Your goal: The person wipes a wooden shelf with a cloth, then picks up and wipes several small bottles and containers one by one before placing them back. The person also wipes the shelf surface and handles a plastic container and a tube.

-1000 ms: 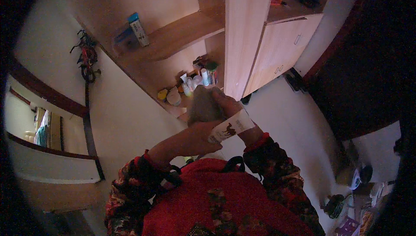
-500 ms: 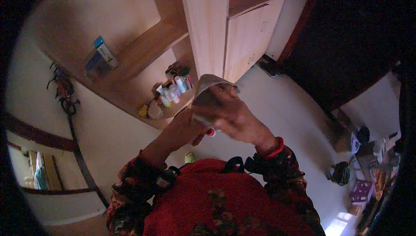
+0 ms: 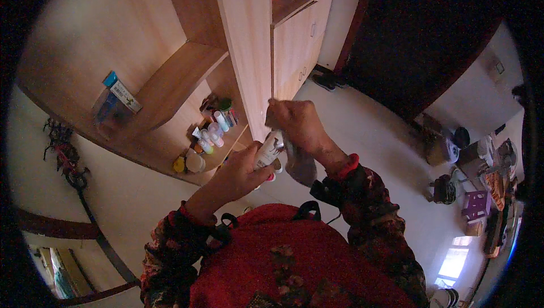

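In front of my chest, my left hand (image 3: pixel 239 171) is closed around a white bottle (image 3: pixel 268 153) with a dark print on its side. The bottle is tilted, its upper end toward the right. Below its lower end a small red and white part (image 3: pixel 272 177) shows between my fingers; I cannot make out what it belongs to. Just right of the bottle, my right hand (image 3: pixel 304 125) grips a grey cloth (image 3: pixel 300 165) in bunched fingers. The cloth hangs down from that hand, beside the bottle.
A wooden shelf unit (image 3: pixel 170 90) stands ahead left. Several small bottles (image 3: pixel 211 135) crowd its lower shelf, and a blue-capped tube (image 3: pixel 122 93) lies higher up. Shoes (image 3: pixel 327 79) are by the cabinet. At right stand a purple plastic stool (image 3: pixel 476 204) and stacked household things.
The cloth, wrapped over the bottle half a second ago, now hangs from my right hand, leaving the bottle uncovered in my left. My right hand has lifted away; the view has shifted slightly.
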`<state>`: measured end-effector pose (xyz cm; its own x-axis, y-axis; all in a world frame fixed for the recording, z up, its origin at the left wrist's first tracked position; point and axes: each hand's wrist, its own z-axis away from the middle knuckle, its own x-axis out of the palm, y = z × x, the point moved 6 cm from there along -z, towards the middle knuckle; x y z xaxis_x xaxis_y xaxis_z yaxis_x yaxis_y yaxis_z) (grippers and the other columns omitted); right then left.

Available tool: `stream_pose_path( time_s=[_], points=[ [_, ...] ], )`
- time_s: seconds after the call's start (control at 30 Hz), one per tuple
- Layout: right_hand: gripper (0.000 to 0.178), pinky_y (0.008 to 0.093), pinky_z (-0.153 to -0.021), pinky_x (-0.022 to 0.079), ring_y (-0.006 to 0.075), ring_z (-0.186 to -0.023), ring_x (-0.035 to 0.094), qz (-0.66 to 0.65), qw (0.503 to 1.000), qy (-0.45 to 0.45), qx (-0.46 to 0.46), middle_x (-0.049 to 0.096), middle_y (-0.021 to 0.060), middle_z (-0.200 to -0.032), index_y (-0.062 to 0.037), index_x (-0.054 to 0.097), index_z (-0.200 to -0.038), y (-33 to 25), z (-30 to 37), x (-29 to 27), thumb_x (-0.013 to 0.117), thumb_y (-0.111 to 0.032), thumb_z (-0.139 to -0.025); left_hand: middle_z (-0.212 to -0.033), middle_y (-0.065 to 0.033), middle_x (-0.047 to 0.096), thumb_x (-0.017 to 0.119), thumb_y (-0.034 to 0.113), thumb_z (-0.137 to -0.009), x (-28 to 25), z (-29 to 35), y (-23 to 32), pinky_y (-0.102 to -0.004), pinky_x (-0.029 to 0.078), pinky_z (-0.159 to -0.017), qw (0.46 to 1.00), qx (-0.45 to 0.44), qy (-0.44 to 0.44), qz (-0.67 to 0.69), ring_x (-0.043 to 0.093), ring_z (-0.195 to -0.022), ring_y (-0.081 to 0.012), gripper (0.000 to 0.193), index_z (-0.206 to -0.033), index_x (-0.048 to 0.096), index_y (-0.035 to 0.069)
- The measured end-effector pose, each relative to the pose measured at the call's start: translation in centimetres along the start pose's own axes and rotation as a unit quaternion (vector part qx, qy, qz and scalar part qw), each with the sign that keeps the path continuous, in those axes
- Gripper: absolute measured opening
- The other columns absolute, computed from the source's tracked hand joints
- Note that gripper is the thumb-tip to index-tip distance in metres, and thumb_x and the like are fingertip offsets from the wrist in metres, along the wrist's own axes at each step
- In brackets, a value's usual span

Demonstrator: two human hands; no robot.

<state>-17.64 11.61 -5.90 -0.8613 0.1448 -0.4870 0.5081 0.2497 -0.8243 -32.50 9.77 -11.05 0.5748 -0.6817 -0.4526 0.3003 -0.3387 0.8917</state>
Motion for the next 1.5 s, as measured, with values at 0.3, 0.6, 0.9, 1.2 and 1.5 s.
stream_pose_path(
  time_s=[0.3,0.6,0.9,1.2,1.5],
  points=[
    [0.047,0.0372,-0.082,0.047,0.0231,-0.09,0.058,-0.607,0.768,0.121,0.166,0.06,0.0143,-0.098,0.0034,0.054,-0.107,-0.3,1.3,-3.2,0.036,-0.038,-0.097,-0.076,-0.0007,0.058,0.061,0.023,-0.084,-2.2,1.0,3.9,-0.0252,0.044,-0.053,0.982,-0.061,-0.002,0.18,0.054,-0.061,-0.0084,0.035,-0.113,0.051,0.007],
    [0.024,0.026,-0.085,0.046,0.0128,-0.096,0.056,-0.202,0.979,-0.03,0.022,0.062,0.0062,-0.102,0.0009,0.057,-0.112,-1.4,4.4,-4.3,0.052,-0.007,-0.09,-0.075,0.0,0.056,0.056,0.01,-0.086,-0.1,0.4,5.3,-0.02,0.039,-0.043,0.973,-0.065,-0.046,0.215,0.048,-0.052,-0.0041,0.036,-0.12,0.044,0.005],
    [0.025,0.0328,-0.089,0.045,0.018,-0.107,0.055,-0.08,0.972,-0.014,-0.219,0.061,0.0091,-0.112,-0.0031,0.061,-0.109,-6.9,5.8,-6.5,0.061,-0.011,-0.085,-0.073,-0.0014,0.055,0.058,0.012,-0.086,2.4,-0.8,3.4,-0.0202,0.04,-0.043,0.929,-0.109,-0.049,0.35,0.05,-0.052,-0.0062,0.031,-0.113,0.047,0.005],
    [0.03,0.0278,-0.079,0.048,0.0128,-0.092,0.055,-0.147,0.988,0.042,-0.003,0.062,0.008,-0.096,-0.0012,0.059,-0.106,-4.1,4.4,-6.1,0.065,-0.021,-0.084,-0.075,-0.0032,0.058,0.06,0.012,-0.084,1.1,-1.9,4.8,-0.0237,0.043,-0.047,0.989,0.094,0.013,0.11,0.054,-0.056,-0.0083,0.03,-0.11,0.049,0.004],
    [0.033,0.0301,-0.063,0.047,0.0126,-0.072,0.056,-0.192,0.975,-0.051,0.103,0.064,0.0063,-0.08,0.0002,0.06,-0.102,-2.8,4.1,-4.6,0.05,-0.031,-0.094,-0.078,-0.0039,0.059,0.061,0.012,-0.083,0.5,-1.7,5.7,-0.0265,0.047,-0.057,0.991,0.042,0.016,0.125,0.055,-0.062,-0.0102,0.032,-0.112,0.049,0.004]
  ],
)
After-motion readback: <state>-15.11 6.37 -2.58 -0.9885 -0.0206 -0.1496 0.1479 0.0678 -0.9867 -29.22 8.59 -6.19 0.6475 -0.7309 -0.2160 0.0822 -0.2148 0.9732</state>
